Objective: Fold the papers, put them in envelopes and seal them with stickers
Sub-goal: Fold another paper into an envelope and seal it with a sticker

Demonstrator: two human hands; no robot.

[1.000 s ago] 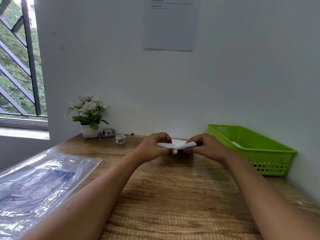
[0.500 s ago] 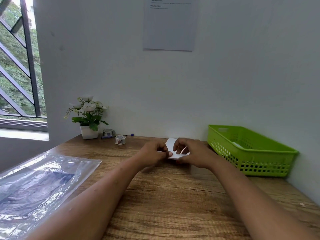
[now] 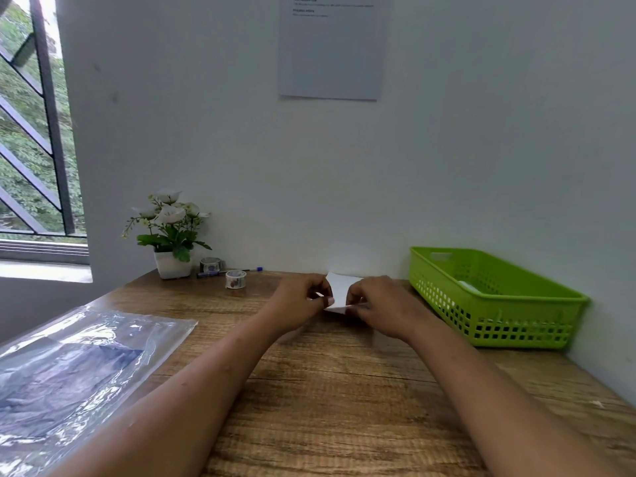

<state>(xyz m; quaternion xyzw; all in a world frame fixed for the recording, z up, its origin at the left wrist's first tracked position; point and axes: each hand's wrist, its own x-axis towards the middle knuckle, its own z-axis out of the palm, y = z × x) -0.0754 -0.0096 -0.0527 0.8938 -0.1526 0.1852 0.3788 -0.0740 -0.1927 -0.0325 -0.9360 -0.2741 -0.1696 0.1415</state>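
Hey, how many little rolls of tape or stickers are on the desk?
2. The back roll stands beside the flower pot, by the pen. The front roll sits just ahead, slightly right. Others may be hidden in the basket.

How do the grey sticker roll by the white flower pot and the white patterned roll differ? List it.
The grey sticker roll looks darker; the white patterned roll is paler, with dark prints. The grey roll sits behind the blue-capped pen, near the white flower pot; the white roll sits before it, apart. Both are small rolls on the wooden table, untouched.
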